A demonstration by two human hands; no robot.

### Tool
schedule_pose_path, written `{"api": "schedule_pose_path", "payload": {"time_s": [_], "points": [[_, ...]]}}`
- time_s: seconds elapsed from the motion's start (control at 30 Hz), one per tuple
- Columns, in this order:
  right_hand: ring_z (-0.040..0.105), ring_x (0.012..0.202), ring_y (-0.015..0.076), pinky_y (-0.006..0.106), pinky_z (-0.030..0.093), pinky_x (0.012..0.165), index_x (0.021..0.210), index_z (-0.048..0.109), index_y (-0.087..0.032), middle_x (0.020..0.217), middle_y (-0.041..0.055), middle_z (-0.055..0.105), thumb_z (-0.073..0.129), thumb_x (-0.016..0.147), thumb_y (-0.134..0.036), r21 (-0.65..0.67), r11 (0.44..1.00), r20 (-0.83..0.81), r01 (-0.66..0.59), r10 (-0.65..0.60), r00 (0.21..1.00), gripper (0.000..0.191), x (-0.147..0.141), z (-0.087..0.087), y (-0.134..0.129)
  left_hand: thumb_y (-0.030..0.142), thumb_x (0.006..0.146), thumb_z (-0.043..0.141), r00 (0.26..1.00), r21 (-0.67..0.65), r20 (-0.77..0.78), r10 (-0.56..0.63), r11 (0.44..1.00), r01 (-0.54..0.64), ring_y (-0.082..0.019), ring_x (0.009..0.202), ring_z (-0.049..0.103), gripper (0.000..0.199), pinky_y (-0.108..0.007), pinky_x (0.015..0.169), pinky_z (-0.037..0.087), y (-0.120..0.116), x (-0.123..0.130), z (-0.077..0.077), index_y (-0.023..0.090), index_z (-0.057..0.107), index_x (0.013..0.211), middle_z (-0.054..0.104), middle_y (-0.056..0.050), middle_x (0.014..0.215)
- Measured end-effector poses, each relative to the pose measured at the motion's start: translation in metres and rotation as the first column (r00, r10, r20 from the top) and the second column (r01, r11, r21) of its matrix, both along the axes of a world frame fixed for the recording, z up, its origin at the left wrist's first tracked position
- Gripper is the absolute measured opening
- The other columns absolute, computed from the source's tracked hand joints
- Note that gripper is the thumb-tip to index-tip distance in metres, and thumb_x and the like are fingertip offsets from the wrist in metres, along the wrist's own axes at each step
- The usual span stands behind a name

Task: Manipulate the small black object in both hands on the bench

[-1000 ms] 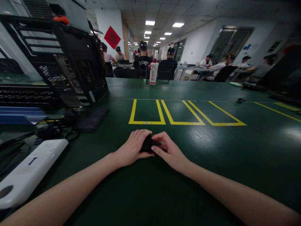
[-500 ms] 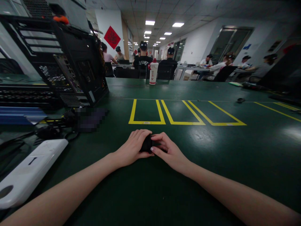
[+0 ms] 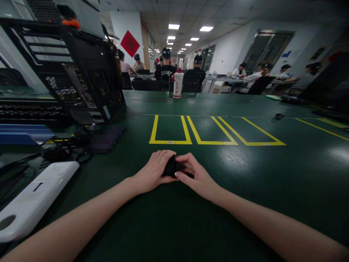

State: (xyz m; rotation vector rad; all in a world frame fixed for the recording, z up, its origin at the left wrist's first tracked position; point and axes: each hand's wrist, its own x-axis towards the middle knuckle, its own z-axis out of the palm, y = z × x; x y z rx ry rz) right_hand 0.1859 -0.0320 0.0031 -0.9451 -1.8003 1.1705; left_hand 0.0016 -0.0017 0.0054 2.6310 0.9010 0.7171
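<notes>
A small black round object [image 3: 170, 168], perhaps cylindrical, lies between my two hands low over the green table [image 3: 174, 225]. My left hand [image 3: 154, 169] is wrapped round its left side, with the thumb nearest me and the fingers on the far side. The fingertips and thumb of my right hand [image 3: 195, 174] pinch its right end. Much of the object is covered by my fingers, so its exact kind cannot be made out.
Three yellow tape outlines [image 3: 170, 142] mark the table beyond my hands. At left stand an open black computer case [image 3: 89, 80], cables and a white elongated device [image 3: 40, 196]. A white bottle with a red lid [image 3: 178, 84] is at the far edge. People sit at tables behind.
My right fingers have shifted very slightly at the black object's right end. My left hand and the object look the same.
</notes>
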Motion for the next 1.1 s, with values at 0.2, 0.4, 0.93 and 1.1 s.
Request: {"api": "schedule_pose_path", "payload": {"time_s": [0.2, 0.4, 0.93, 1.1], "points": [[0.051, 0.103, 0.0165, 0.037, 0.047, 0.087, 0.101, 0.045, -0.024, 0.106, 0.0023, 0.049, 0.052, 0.08, -0.018, -0.007, 1.0, 0.016, 0.022, -0.022, 1.0, 0.024, 0.0, 0.001, 0.0, 0.035, 0.076, 0.059, 0.999, -0.041, -0.041, -0.012, 0.999, 0.01, -0.024, 0.105, 0.043, 0.054, -0.041, 0.088, 0.036, -0.003, 0.0, 0.008, 0.022, 0.03, 0.119, 0.044, -0.009, 0.114], [0.049, 0.107, 0.0189, 0.04, 0.045, 0.088, 0.116, 0.038, -0.024, 0.117, 0.006, 0.045, 0.052, 0.08, -0.02, -0.027, 0.999, 0.071, 0.043, -0.041, 0.997, 0.039, 0.0, -0.001, 0.002, 0.034, 0.076, 0.059, 0.999, -0.057, -0.036, -0.012, 0.998, 0.01, -0.025, 0.105, 0.044, 0.054, -0.042, 0.088, 0.035, -0.005, -0.001, 0.013, 0.023, 0.029, 0.12, 0.045, -0.008, 0.115], [0.049, 0.106, 0.0183, 0.038, 0.047, 0.086, 0.112, 0.041, -0.024, 0.113, 0.0049, 0.046, 0.052, 0.079, -0.018, 0.015, 0.999, 0.056, 0.045, -0.046, 0.997, 0.035, 0.0, -0.001, 0.0, 0.034, 0.076, 0.059, 1.0, -0.044, -0.03, -0.009, 0.999, 0.008, -0.024, 0.104, 0.045, 0.054, -0.041, 0.087, 0.036, -0.005, 0.0, 0.012, 0.022, 0.03, 0.12, 0.046, -0.009, 0.114], [0.048, 0.107, 0.0192, 0.039, 0.046, 0.086, 0.114, 0.041, -0.023, 0.116, 0.0067, 0.045, 0.052, 0.079, -0.02, -0.001, 0.999, 0.08, 0.034, -0.034, 0.996, 0.036, 0.0, 0.0, 0.001, 0.033, 0.076, 0.059, 0.999, -0.052, -0.038, -0.012, 0.999, 0.01, -0.024, 0.104, 0.044, 0.054, -0.041, 0.088, 0.036, -0.005, -0.001, 0.012, 0.022, 0.03, 0.12, 0.045, -0.008, 0.114]]}}
